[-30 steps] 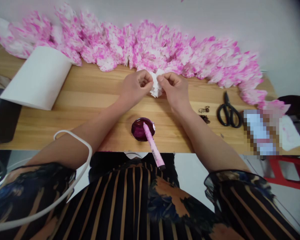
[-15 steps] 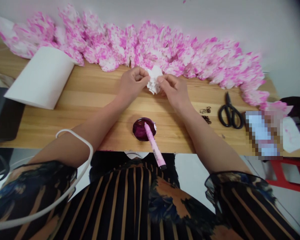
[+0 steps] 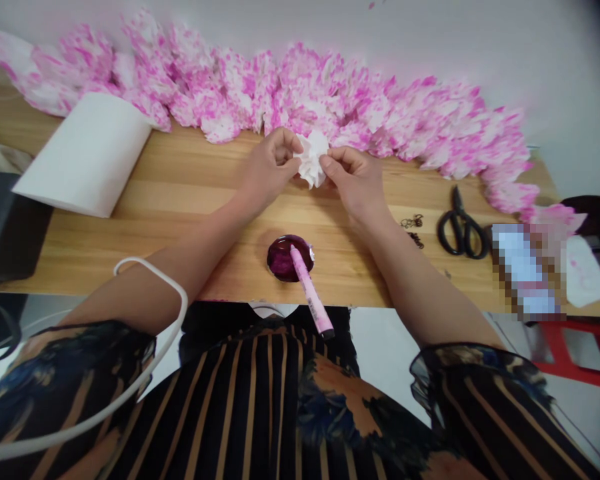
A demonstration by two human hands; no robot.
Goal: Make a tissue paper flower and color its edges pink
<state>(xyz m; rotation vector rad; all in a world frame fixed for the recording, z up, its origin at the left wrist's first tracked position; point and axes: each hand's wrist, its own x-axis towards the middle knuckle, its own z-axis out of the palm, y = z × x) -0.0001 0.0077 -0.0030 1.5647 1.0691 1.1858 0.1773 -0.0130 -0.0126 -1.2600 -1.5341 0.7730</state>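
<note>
A white crumpled tissue paper flower (image 3: 312, 160) is held over the wooden table (image 3: 195, 167), between my two hands. My left hand (image 3: 273, 160) pinches its left edge with thumb and forefinger. Opposite, my right hand (image 3: 355, 177) grips the right edge in the same way. Nearer my body sits a small round dish of dark purple dye (image 3: 281, 261). A pink marker pen (image 3: 311, 293) leans on the dish, its tip in the dye and its black end over the table's front edge.
Along the wall lies a long row of pink-and-white paper flowers (image 3: 300, 87). White paper (image 3: 85, 157) lies at the left. To the right are small dark wire pieces (image 3: 414, 230), black-handled scissors (image 3: 461, 227), a blurred-out phone-like object (image 3: 525, 267) and a stained tissue (image 3: 586, 270).
The white paper flower looks slightly more spread and rounder between my fingers. Both hands have shifted only a little; the dish and pen stay put.
</note>
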